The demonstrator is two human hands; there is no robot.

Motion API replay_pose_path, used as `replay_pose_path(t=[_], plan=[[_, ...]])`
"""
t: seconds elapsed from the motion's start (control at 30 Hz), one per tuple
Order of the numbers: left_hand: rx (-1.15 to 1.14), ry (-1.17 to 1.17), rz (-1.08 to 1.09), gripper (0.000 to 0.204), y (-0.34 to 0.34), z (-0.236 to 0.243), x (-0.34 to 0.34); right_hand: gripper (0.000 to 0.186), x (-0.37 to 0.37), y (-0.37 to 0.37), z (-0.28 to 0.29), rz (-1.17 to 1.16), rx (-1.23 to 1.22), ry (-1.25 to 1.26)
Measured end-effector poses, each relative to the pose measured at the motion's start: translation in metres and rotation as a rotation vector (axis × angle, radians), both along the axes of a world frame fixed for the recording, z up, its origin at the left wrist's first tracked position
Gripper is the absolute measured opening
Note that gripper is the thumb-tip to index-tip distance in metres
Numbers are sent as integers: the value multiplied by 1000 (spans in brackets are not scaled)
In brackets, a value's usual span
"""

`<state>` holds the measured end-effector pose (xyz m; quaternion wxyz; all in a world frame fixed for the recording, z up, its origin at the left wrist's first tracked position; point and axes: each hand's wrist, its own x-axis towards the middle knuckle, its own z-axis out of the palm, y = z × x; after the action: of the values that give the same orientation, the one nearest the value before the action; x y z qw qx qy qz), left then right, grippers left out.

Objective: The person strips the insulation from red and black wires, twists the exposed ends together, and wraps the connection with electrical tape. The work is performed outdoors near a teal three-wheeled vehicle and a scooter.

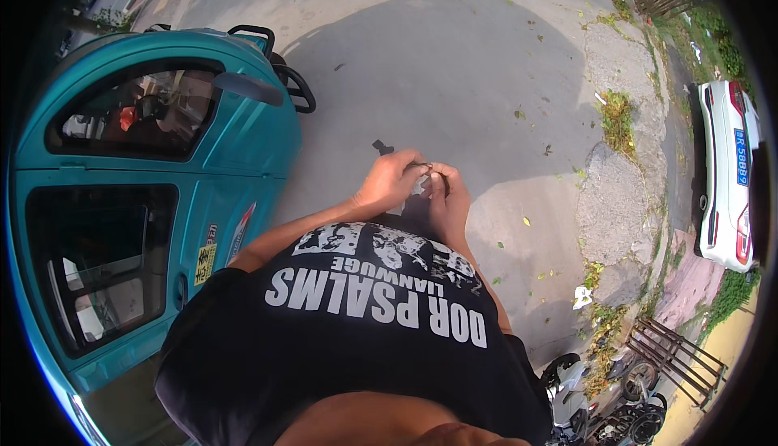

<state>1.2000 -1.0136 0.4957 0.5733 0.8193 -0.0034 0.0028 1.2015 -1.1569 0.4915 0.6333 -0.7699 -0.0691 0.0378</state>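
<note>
From the head view, I see a person in a black T-shirt (348,373), standing on grey pavement (421,65) just to the right of a teal vehicle (235,142). The left hand (393,180) is the nearer one to this vehicle, and the right hand (450,199) is on its farther side. The two hands are together, and their fingertips meet, closed on a small dark thing (429,168). This thing is to the right of the teal vehicle, in front of the person's chest; it is mostly covered by fingers, so I cannot tell its kind. A dark piece (382,147) shows just beyond the left hand, on the side toward the vehicle; whether it is held, I cannot tell.

The vehicle carries a grey mirror (247,87) and a black bar (301,89) at its front. Well apart to its right stands a white car (720,178). Also to its right, but nearer to the person's side, are motorcycles (640,426) and a brown rack (677,357).
</note>
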Motion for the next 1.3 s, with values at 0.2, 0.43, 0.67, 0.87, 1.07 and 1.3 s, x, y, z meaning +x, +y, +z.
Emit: replay_pose_path(t=[0.2, 0.43, 0.67, 0.87, 1.07, 1.3], plan=[[-675, 388, 72, 10, 32, -1, 138, 15, 164, 14, 7, 166, 130, 116], [-731, 412, -8, 9, 75, -19, 279, 3, 327, 50, -6, 407, -139, -251], [-810, 459, -86, 6, 156, -36, 439, 5, 489, 125, 4, 451, -394, -344], [-689, 443, -109, 5, 222, -40, 572, 8, 617, 189, 5, 531, -617, -547], [-592, 525, -58, 7, 270, -39, 691, 11, 751, 234, -25, 700, -705, -589], [-321, 653, 198, 12, 334, -26, 858, 11, 925, 313, -67, 762, -552, -566]])
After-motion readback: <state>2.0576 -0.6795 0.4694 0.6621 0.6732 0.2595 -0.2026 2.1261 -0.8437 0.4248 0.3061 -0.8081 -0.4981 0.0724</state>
